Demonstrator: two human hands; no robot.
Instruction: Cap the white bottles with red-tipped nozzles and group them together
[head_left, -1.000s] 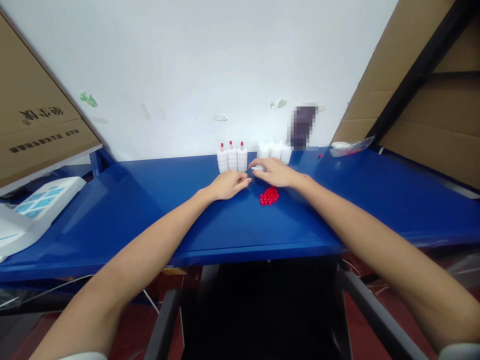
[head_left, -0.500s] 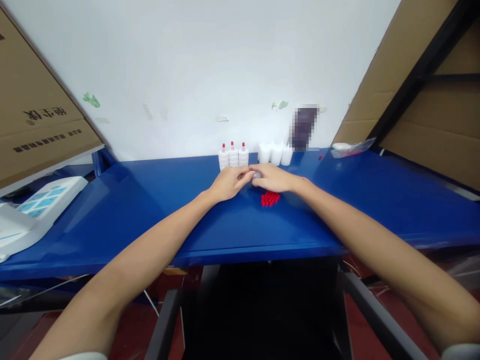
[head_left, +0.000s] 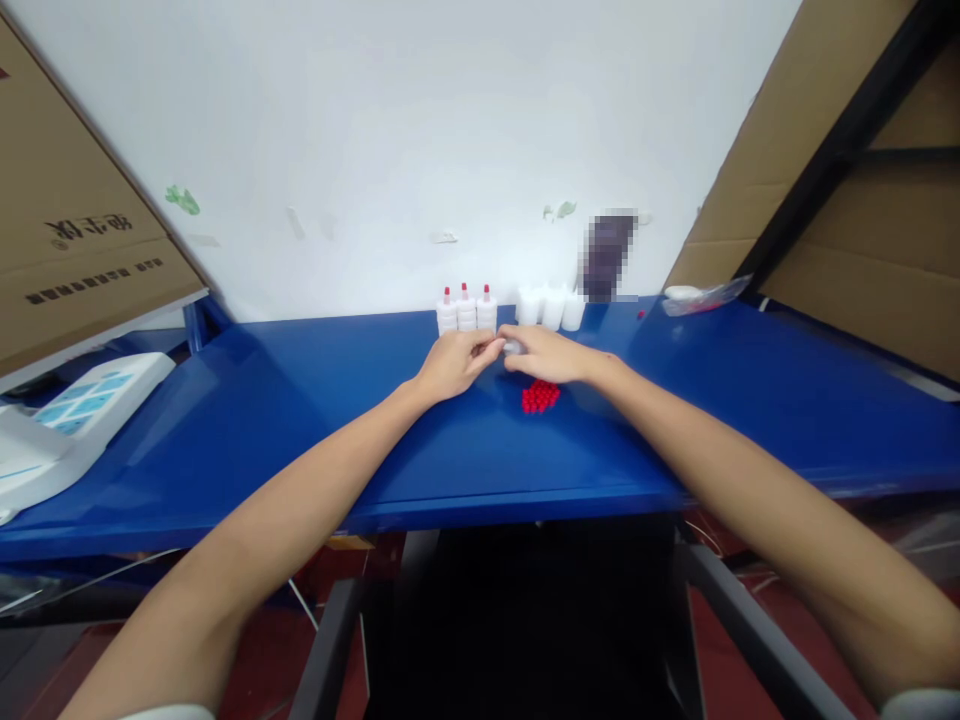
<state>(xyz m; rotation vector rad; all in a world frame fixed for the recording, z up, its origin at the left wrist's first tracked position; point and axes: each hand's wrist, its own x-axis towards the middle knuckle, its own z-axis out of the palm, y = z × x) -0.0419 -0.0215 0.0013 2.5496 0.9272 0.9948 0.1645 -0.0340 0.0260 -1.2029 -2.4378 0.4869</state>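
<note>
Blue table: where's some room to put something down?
The table has room between the white object and left arm, and between the right arm and plastic bag. It's crowded in the middle: red caps, bottles, left hand and right hand.

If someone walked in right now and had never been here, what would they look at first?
Probably the heap of tiny bright-red pieces on the shiny blue tabletop, on the near side of the bare right hand, which holds a partly hidden whitish object. Next, perhaps the three white bottles with red tips, lined up behind the bare left hand.
</note>
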